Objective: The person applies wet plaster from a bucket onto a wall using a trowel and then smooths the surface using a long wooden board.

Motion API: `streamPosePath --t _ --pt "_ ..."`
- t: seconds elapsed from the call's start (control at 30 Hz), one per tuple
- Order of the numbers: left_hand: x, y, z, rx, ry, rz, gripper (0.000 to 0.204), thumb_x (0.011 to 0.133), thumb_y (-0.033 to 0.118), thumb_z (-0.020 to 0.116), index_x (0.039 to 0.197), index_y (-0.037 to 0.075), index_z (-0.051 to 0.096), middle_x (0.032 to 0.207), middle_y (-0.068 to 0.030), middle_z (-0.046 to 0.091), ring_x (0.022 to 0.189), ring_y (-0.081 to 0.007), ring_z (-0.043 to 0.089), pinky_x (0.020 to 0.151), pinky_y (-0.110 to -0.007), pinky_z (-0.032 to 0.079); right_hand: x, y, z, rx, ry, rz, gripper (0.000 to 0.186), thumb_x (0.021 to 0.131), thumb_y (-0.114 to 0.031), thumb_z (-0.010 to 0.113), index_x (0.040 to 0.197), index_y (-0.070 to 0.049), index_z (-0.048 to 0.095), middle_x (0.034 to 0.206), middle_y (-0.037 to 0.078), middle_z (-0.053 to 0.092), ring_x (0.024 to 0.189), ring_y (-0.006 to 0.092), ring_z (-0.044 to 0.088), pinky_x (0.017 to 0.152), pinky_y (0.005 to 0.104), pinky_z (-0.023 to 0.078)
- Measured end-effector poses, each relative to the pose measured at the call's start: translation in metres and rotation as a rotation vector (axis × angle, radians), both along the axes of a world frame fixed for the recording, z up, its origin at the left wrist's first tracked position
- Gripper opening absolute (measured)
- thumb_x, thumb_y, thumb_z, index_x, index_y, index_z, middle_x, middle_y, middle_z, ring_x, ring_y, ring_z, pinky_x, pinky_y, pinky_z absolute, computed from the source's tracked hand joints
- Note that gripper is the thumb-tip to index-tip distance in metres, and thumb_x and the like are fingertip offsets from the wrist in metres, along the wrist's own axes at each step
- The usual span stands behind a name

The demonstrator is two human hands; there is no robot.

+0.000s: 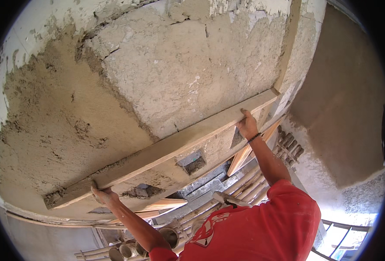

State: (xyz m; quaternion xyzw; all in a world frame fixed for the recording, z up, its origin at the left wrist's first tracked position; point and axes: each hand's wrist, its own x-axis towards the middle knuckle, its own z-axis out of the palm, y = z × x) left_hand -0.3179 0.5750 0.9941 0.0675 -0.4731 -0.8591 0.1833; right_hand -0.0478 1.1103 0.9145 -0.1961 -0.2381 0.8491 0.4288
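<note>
A long straight wooden board [179,144] lies against the wall, sloping from low at the left up to the right. My left hand [104,195] grips its lower left part, with the thumb on the face and the other fingers partly hidden underneath. Closer to the right end, my right hand [247,126] is closed on the lower edge, thumb up on the face. Damp brown plaster [57,126] covers the wall left of and above the board's left end. Some mortar clings along the upper edge there. Rough, pale old wall surface [192,74] shows above the middle.
Below the board, the wall has square openings [192,162]. Bamboo poles [244,182] form a platform beneath me, with buckets [170,237] by it at lower left. A narrow plaster strip [290,43] runs up the right side. Beyond is a brown plastered side wall [344,95].
</note>
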Motion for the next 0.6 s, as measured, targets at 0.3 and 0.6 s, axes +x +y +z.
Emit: streamPosePath --t 0.3,0.6 --pt "0.025 0.040 -0.014 0.082 -0.022 -0.116 0.050 0.095 0.042 0.051 0.128 0.004 0.052 0.130 -0.0148 0.053 0.112 -0.0292 0.058 0.073 -0.043 0.058 0.009 0.056 -0.019 0.074 0.024 -0.178 0.020 0.086 -0.012 0.065 0.103 -0.003 0.060 0.096 0.006 0.062 0.082 0.0193 0.064 0.063 0.0351 0.056" --pt "0.048 0.081 -0.004 0.085 -0.030 -0.009 0.049 0.089 0.027 0.060 0.122 0.004 0.034 0.122 -0.0199 0.052 0.102 -0.0300 0.061 0.069 -0.043 0.060 0.024 0.108 -0.021 0.351 -0.426 -0.349 0.092 0.089 -0.028 0.065 0.151 -0.006 0.001 0.130 0.012 0.051 0.111 0.0246 0.055 0.079 0.0425 0.052"
